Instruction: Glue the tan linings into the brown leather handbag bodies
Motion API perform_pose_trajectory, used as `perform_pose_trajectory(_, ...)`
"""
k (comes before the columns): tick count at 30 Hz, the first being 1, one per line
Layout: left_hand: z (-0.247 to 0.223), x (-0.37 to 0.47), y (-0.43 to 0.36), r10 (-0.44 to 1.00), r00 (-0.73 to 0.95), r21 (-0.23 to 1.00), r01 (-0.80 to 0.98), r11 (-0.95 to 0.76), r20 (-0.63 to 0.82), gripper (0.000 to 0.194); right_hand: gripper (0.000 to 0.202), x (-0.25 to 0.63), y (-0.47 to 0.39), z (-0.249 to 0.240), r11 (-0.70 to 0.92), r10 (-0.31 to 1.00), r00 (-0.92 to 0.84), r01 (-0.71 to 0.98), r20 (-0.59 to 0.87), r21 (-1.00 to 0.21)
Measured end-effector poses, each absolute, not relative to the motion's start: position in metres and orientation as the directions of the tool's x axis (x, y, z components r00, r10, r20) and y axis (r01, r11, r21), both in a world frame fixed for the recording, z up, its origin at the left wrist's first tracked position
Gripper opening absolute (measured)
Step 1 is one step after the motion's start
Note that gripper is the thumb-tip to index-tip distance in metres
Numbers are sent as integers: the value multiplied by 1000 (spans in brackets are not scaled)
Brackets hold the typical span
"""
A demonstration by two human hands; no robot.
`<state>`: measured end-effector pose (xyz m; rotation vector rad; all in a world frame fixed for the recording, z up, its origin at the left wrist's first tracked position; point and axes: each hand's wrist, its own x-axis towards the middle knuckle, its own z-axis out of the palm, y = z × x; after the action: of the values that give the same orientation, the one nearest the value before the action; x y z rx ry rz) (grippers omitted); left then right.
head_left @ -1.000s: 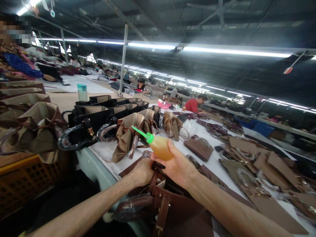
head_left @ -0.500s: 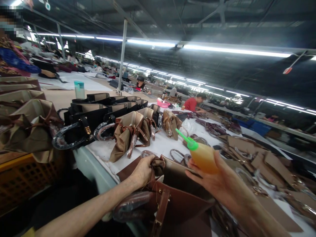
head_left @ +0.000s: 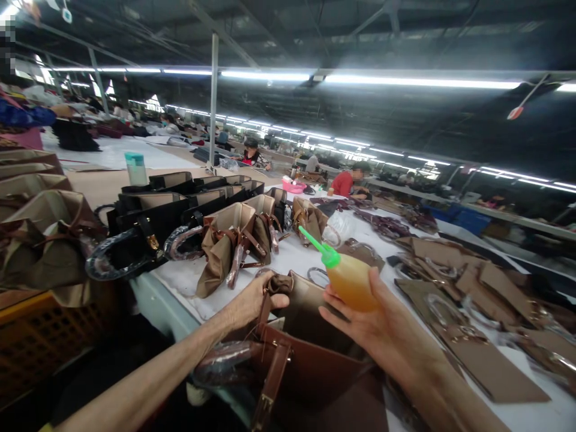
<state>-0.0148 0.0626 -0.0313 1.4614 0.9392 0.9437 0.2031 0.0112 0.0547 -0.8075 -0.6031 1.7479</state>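
Observation:
A brown handbag stands open in front of me, its beige lining showing and its handle wrapped in clear plastic. At the bag's upper left edge, my left hand grips the gathered fabric, thumb over it. My right hand holds a squeeze bottle of amber liquid with a green nozzle that points up and left. Some fingers of that hand spread below the bottle, over the bag's opening.
Black handbags and tan handbags stand along the white table. Flat brown bag pieces lie at right. A yellow crate is at lower left. People work farther back, one in a red top.
The bottle and my right hand have shifted left in view, as has my left hand, whose thumb now shows over the bag's edge. The whole view has also moved slightly.

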Motion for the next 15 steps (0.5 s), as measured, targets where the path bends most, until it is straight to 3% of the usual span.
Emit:
perform_pose_trajectory(4,-37,-9,69,977,198,959,252,-132,83,42,43,201,16,54,-320,947,-203,-616,-247,-720)
perform_pose_trajectory(7,-41,-6,73,984,125,955,254,-153,124,38,42,201,14,54,-312,950,-203,-620,-237,-720)
perform_pose_trajectory(11,-42,-5,75,981,177,983,146,-112,86,17,42,200,10,57,-295,955,-187,-630,-229,-719)
perform_pose_trajectory(15,-39,-10,76,959,278,987,127,-98,60,16,41,201,7,60,-278,959,-158,-667,-234,-691)
